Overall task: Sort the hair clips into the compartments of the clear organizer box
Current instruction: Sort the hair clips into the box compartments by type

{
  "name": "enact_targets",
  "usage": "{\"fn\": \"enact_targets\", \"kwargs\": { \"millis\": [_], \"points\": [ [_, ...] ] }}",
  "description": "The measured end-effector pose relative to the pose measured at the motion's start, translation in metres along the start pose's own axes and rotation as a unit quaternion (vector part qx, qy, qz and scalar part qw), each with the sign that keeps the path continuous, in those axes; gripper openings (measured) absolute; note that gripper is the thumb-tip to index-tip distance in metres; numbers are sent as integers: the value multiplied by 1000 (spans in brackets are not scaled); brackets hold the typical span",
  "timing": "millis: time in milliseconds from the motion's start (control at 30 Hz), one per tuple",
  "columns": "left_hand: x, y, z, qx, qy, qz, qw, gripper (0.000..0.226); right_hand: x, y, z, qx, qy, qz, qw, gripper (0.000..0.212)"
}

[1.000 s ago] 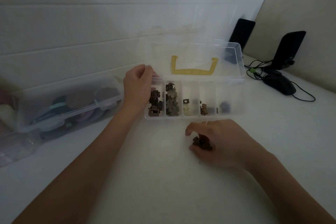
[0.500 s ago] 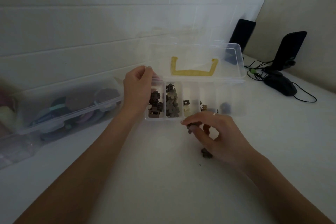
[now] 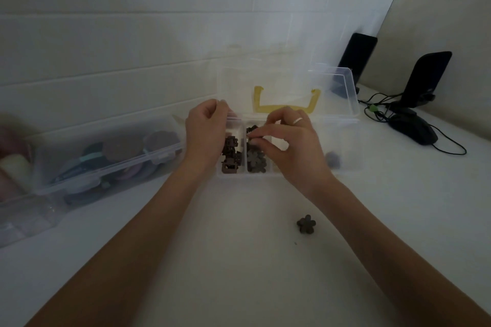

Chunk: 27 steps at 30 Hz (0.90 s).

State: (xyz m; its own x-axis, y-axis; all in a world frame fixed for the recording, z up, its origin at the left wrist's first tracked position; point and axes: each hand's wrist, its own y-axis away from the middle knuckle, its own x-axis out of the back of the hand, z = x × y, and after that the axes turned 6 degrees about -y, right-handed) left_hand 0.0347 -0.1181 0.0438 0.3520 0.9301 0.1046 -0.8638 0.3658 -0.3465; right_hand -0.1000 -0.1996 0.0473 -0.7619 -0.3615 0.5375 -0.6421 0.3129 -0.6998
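The right hand [image 3: 289, 148] pinches a small dark hair clip [image 3: 252, 137] between thumb and fingertips, closed on it over the second compartment from the left end of the clear organizer box [image 3: 342, 167]. That compartment already holds flower-shaped clips [image 3: 256, 160], so this looks like a matching piece being set among its kind. The left hand [image 3: 206, 135] is closed on the box's back left corner, fingers curled over the rim, most likely to keep the light box from sliding while the other hand drops pieces in. Beside that hand, the leftmost compartment holds square brown clips [image 3: 229, 156]. The lid [image 3: 342, 87] stands open behind, with a yellow handle [image 3: 287, 103] showing through it.

One flower clip [image 3: 306, 224] is left on the counter [image 3: 239, 260], well in front of the box and toward its near edge, so the sorting seems nearly finished.

Half a second ago the right hand was on the counter in front of the box, just picking up a clip; now it has carried that clip up over the compartment. The left hand has not moved.

A second, closed storage box [image 3: 106, 164] sits along the counter's left edge.
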Motion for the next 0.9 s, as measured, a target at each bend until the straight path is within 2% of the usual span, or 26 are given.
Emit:
{"fn": "enact_targets", "kwargs": {
  "millis": [100, 200, 367, 433, 533, 600, 667, 767, 833, 900],
  "points": [
    [-1, 0, 0, -4, -1, 2, 1000, 32, 4, 7, 2, 29, 11, -15, 999, 21],
    [0, 0, -1, -10, -2, -2, 1000, 33, 7, 13, 0, -13, -4, -33, 999, 31],
    [1, 2, 3, -2, 10, -8, 1000, 34, 27, 19, -13, -16, -27, 8, 999, 16],
    [1, 2, 3, 5, 10, -9, 1000, 33, 41, 30, -17, -2, -26, -8, 1000, 8],
    [1, -1, -1, 19, 8, -14, 1000, 36, 56, 59, -19, 6, 47, -110, 993, 21],
    [1, -1, -1, 29, 9, -14, 999, 37, 55, 76, -17, 4, 148, -222, 964, 30],
    [1, 0, 0, 25, 9, -11, 1000, 37, 49, 87, -10, -7, 163, -291, 943, 28],
    [1, 1, 1, 18, 5, -10, 1000, 34, 44, 85, -4, -41, 121, -245, 961, 18],
    [1, 1, 1, 23, 11, -10, 1000, 34, 42, 81, -7, -113, 8, -191, 975, 23],
    [0, 1, 1, 23, 10, -9, 1000, 34, 42, 77, -10, -170, -98, -134, 971, 33]
  ]
}}
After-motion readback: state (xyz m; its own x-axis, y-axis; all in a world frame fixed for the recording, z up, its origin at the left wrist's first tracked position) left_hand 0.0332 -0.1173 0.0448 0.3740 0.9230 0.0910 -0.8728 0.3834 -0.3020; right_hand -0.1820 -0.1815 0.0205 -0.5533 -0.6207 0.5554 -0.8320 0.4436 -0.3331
